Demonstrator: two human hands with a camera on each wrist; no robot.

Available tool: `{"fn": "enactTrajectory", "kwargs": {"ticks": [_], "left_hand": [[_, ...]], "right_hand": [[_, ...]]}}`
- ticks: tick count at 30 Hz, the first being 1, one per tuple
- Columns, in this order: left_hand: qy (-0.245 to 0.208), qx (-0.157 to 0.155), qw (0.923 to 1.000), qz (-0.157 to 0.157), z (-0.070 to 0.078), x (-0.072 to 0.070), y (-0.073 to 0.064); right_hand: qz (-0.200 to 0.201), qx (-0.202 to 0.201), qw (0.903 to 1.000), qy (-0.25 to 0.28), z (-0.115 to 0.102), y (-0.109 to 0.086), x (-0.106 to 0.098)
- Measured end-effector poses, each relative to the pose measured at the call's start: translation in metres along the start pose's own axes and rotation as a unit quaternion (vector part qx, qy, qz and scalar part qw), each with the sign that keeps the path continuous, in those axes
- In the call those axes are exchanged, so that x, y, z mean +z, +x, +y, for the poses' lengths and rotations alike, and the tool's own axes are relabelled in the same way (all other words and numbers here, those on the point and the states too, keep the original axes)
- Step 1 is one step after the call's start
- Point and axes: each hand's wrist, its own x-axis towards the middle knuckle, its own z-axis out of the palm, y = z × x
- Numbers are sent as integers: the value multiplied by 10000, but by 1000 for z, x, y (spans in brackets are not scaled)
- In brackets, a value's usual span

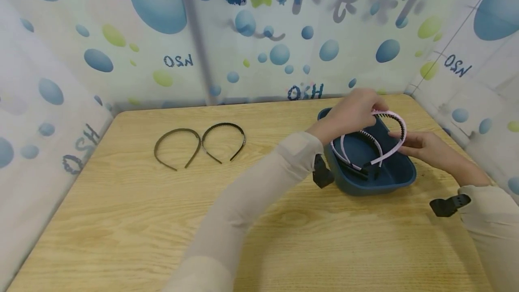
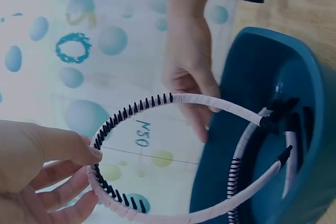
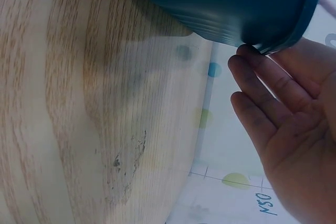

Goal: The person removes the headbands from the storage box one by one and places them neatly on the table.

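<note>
My left hand (image 1: 354, 114) pinches the top of a pale pink headband (image 2: 205, 215) with black comb teeth, between thumb and fingers. The band stands tilted, its black-tipped ends down in the blue basin (image 1: 365, 189). Another pale headband (image 1: 342, 148) with dark teeth lies inside the basin; overlap hides how many bands are there. At the basin's right rim is my right hand (image 1: 431, 150). In the right wrist view this hand (image 3: 299, 124) has its fingers mostly extended, with fingertips against the basin's outer wall. The left wrist view shows it behind the pink band.
Two thin dark headbands, an olive-brown one (image 1: 156, 148) and a black one (image 1: 223, 124), lie side by side on the left of the wooden table (image 1: 284, 238). A patterned sheet (image 1: 259, 57) rises behind the table's back edge and along both sides.
</note>
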Motion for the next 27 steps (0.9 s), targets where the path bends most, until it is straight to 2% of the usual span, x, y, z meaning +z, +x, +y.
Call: {"fn": "enactTrajectory", "kwargs": {"ticks": [6,12,17,22,27], "left_hand": [[-32,-19,9997,256,5,-16,-9],[-213,19,9981,572,-1,-31,-20],[-299,34,9977,613,-11,-45,-31],[-288,133,9960,841,-28,-61,-42],[-261,72,9938,1080,-45,-73,-52]], "right_hand": [[12,55,10000,-52,3,1,0],[36,248,9994,-227,-1,1,1],[-90,497,9982,-322,-5,1,2],[-126,420,9987,-274,-5,0,3],[-145,395,9987,-282,-5,-1,1]]}}
